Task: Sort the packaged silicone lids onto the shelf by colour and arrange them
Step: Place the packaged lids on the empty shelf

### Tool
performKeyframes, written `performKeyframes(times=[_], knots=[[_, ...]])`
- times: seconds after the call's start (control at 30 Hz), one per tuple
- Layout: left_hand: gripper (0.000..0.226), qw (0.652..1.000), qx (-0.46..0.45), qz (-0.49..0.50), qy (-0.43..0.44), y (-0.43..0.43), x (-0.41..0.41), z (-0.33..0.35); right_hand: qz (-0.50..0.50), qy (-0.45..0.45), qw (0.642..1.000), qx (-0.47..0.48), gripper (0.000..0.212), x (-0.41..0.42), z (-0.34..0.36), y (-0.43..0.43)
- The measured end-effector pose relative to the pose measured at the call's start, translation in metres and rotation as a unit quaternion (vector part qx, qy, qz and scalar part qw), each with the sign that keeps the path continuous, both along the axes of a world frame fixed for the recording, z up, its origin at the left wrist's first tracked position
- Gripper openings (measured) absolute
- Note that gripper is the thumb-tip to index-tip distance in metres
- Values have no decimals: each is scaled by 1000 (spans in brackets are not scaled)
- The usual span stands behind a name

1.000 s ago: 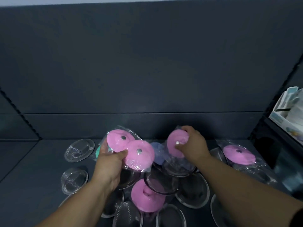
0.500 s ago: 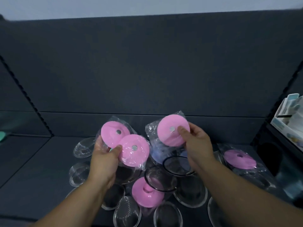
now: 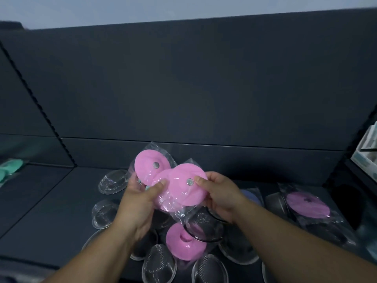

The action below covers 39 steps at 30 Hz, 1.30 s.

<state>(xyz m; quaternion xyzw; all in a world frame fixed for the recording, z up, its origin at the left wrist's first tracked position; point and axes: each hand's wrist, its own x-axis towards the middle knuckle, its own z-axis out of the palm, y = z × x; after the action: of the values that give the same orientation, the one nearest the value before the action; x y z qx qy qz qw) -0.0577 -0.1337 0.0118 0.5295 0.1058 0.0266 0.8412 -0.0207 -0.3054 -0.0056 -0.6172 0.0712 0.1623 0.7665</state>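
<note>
Above the dark shelf (image 3: 51, 201), my left hand (image 3: 140, 203) grips two pink silicone lids in clear bags, the rear one (image 3: 151, 166) fanned out behind the other. My right hand (image 3: 220, 195) pinches a third bagged pink lid (image 3: 183, 190) and holds it overlapping the front of that pair. Another pink lid (image 3: 183, 242) lies on the shelf below my hands. A further bagged pink lid (image 3: 308, 205) rests on the shelf at the right. A blue lid (image 3: 250, 196) peeks out behind my right wrist.
Several clear mesh-patterned lids (image 3: 112, 182) lie scattered on the shelf around and below my hands. Teal lids (image 3: 10, 167) sit in the neighbouring shelf bay at far left. White boxes (image 3: 365, 154) stand on the right shelf edge. A dark back panel (image 3: 193, 88) closes the shelf.
My right hand has carried its pink lid leftwards and down onto the two lids in my left hand. The view has shifted left, bringing the teal lids into sight.
</note>
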Motion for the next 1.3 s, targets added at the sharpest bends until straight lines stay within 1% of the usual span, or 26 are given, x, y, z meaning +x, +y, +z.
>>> performKeyframes(times=[0.07,0.1,0.17,0.23,0.3,0.33,0.37,0.4,0.47,0.53,0.6,0.67,0.77,0.83,0.97,1.03,1.1,1.2,1.3], knots=[[56,999,30,30,17,4,3,-7,19,-22,999,-23,3,5,0,2],[57,998,32,45,21,7,5,-10,27,-42,997,-65,5,10,0,2],[60,997,32,67,18,14,8,-13,35,-100,974,-200,20,25,-5,-2],[61,996,36,84,17,21,9,-16,58,-146,930,-331,40,41,-11,-11],[60,994,43,96,19,29,8,-17,141,-176,859,-460,61,55,-19,-18],[60,994,45,99,19,32,8,-18,189,-175,824,-505,71,61,-22,-21],[59,994,48,100,20,34,7,-19,229,-163,802,-527,82,66,-25,-22],[57,994,53,98,20,36,7,-21,256,-141,794,-533,91,70,-27,-23],[54,993,59,96,22,37,8,-26,281,-104,795,-527,104,78,-30,-25],[55,993,63,93,27,37,10,-32,293,-99,790,-530,111,83,-35,-25],[56,993,60,95,28,36,12,-35,282,-120,794,-525,112,86,-38,-26],[57,993,53,100,28,36,14,-36,241,-154,816,-503,105,86,-38,-25],[55,993,41,111,28,37,15,-32,133,-208,860,-447,87,85,-35,-22],[54,992,27,121,26,38,15,-27,69,-221,890,-393,73,85,-30,-21],[53,989,29,144,24,43,9,-19,-10,-228,931,-285,50,82,-15,-16],[54,987,32,154,22,47,4,-15,-62,-236,935,-257,34,77,-5,-12],[53,987,27,157,18,53,-3,-12,-113,-250,932,-238,17,68,6,-7],[52,989,15,144,7,65,-12,-8,-167,-249,939,-166,8,47,22,6],[50,992,2,126,-5,81,-25,-5,-172,-199,960,-98,4,21,30,32]])
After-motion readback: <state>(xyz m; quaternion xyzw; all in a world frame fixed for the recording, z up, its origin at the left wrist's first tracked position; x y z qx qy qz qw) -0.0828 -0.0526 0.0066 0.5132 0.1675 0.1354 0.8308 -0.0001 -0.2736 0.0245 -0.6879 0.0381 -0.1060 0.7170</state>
